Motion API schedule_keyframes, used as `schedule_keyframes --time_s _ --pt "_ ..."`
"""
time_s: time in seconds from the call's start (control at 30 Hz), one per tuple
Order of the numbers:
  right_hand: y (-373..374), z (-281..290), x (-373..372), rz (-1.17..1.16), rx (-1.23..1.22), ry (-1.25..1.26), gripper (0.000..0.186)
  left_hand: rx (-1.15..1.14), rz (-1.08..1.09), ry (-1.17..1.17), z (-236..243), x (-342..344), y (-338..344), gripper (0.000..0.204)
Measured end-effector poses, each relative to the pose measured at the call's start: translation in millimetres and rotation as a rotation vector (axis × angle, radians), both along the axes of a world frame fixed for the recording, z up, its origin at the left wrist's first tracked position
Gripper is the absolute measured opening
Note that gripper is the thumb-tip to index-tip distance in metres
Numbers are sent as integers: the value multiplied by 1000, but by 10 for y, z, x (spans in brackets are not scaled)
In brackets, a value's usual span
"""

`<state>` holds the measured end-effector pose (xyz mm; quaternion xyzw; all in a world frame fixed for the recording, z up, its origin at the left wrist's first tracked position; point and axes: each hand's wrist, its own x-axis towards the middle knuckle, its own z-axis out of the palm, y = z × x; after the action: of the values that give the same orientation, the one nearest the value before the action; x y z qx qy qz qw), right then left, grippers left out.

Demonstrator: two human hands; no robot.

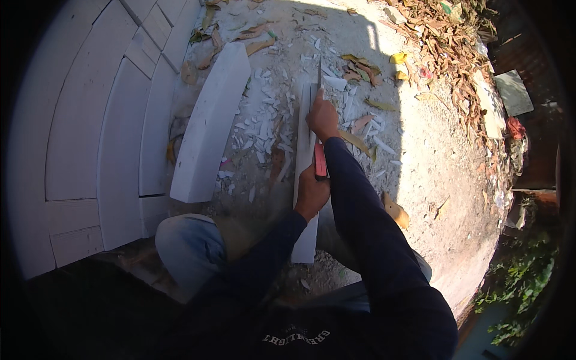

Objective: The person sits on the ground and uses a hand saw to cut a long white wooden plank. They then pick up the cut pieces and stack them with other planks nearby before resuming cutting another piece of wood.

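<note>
A long, narrow white block [305, 240] lies lengthwise in front of me, between my knees. My left hand [312, 193] is closed around the red-and-black handle [320, 162] of a long tool with a thin grey blade, and rests over the block. Farther forward, my right hand [324, 118] is closed on the tool near the far end of its blade [320, 72], which sticks out past the fingers. The blade lies along the block's top; its exact kind I cannot tell. Part of the block is hidden under my hands.
Another thick white block [213, 126] lies to the left. Beyond it rises a wall of stacked white blocks [120, 120]. White chips [261, 126] and dry leaves [360, 67] litter the ground. A leaf pile [444, 36] lies at the far right, green plants [528, 288] at the lower right.
</note>
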<state>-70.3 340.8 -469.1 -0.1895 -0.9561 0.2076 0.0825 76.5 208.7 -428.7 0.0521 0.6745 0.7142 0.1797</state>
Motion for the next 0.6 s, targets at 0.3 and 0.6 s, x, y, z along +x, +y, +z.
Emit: schedule_keyframes --time_s 0.3,0.6 --pt "-380 83 705 -12 -68 -46 77 -112 -97 -49 -152 746 -466 40" --pt "-109 19 218 27 -11 -49 75 -69 19 91 -174 301 -114 25"
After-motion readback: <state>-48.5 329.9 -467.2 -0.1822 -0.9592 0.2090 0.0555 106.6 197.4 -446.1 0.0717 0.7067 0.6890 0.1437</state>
